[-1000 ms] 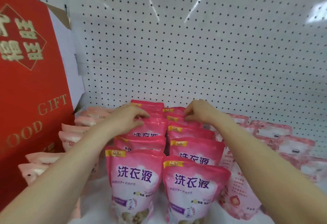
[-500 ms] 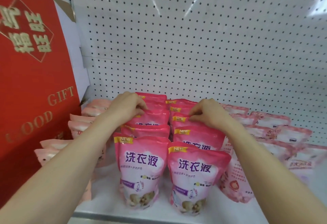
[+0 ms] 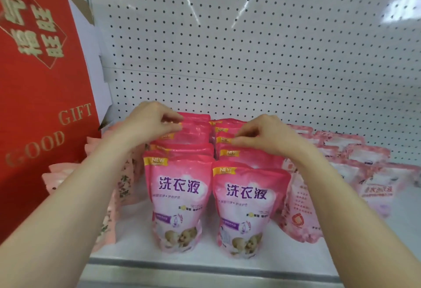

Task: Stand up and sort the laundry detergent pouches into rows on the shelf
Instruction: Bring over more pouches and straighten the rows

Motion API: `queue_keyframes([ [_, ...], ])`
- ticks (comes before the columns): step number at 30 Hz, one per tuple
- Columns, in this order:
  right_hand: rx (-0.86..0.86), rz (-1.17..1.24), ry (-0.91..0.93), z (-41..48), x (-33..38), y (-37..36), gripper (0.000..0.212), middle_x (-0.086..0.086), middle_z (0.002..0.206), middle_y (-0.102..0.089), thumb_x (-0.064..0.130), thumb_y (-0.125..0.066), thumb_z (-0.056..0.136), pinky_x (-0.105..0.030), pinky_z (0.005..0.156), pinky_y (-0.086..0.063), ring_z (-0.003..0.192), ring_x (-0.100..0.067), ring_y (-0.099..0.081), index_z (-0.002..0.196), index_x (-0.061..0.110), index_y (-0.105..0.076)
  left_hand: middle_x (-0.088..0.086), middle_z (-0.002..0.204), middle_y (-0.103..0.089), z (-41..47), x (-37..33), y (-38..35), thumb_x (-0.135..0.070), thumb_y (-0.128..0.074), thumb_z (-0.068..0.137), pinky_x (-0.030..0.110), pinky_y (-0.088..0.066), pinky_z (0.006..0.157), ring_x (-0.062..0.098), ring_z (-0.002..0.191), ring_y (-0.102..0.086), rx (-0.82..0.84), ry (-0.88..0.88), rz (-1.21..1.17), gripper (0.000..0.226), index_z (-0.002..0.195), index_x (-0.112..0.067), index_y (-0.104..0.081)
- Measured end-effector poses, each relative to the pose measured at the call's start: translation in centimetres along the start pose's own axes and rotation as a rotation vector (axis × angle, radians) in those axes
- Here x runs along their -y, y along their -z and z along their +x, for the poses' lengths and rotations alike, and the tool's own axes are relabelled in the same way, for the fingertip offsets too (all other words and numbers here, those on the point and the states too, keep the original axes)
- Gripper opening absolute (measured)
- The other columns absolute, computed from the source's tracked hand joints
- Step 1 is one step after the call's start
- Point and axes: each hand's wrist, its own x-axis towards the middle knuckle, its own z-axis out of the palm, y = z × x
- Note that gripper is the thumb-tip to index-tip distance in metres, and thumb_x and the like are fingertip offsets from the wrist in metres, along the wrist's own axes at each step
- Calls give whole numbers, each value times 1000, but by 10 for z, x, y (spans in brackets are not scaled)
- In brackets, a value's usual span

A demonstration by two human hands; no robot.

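1. White pegboard [image 3: 250, 48] backs the shelf [image 3: 134, 237]. Two rows of upright pink pouches [image 3: 180, 201] stand mid-shelf, with toppled pouches [image 3: 355, 158] at 3 o'clock.
2. At 11 o'clock the left hand [image 3: 150, 124] has its grip pinched on a rear pouch [image 3: 198, 133]. At 1 o'clock the right hand [image 3: 266, 135] pinches a right-row pouch [image 3: 222, 140].
3. Step in hand, likely: squaring both rows. Next calls for standing a toppled pouch upright.

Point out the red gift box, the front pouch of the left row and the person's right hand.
red gift box [image 3: 43, 96]: head view, its red front face.
front pouch of the left row [image 3: 178, 199]: head view, middle of its printed face.
right hand [image 3: 266, 133]: head view, back of the hand.
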Motion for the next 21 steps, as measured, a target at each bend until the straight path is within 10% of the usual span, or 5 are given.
queue_keyframes([
  [3, 71, -99, 0, -11, 3, -6, 20, 22, 53, -58, 46, -76, 80, -11, 61, -41, 53, 7, -55, 67, 32, -71, -28, 83, -69, -22, -14, 1, -45, -80, 72, -3, -39, 70, -21, 80, -58, 125, -67, -35, 18, 88, -41, -76],
  [8, 25, -110, -64, -15, 5, -9, 20, 4, 60, -62, 34, -74, 85, -27, 61, -43, 53, -8, -48, 73, 18, -76, -13, 90, -74, -35, -22, -7, -28, -78, 78, 29, -51, 88, 7, 89, -66, 113, -25, 47, 10, 88, -29, -78],
  [13, -156, -5, -47, -35, 13, 15, 16, 14, 80, -73, 43, -71, 84, -25, 72, -52, 72, -3, -64, 87, 28, -78, -17, 89, -74, -51, -33, -5, -40, -73, 79, 29, -49, 81, 7, 88, -66, -190, -98, 10, 9, 87, -37, -76],
  [16, -120, -22, 30, -59, 25, 15, 39, 15, 66, -70, 68, -63, 73, -25, 60, -51, 60, -2, -61, 78, 32, -76, -22, 83, -72, -75, -35, -5, -64, -62, 71, 28, -49, 74, 3, 82, -64, -74, -153, 4, 30, 90, -43, -73],
  [21, -22, -171, -2, -77, 25, -12, 53, 4, 47, -42, 51, -76, 77, -29, 52, -34, 47, -14, -36, 52, 13, -49, -13, 74, -63, -89, -34, -19, -38, -79, 73, 31, -40, 71, 18, 83, -60, -150, -116, 131, 21, 92, -32, -73],
])
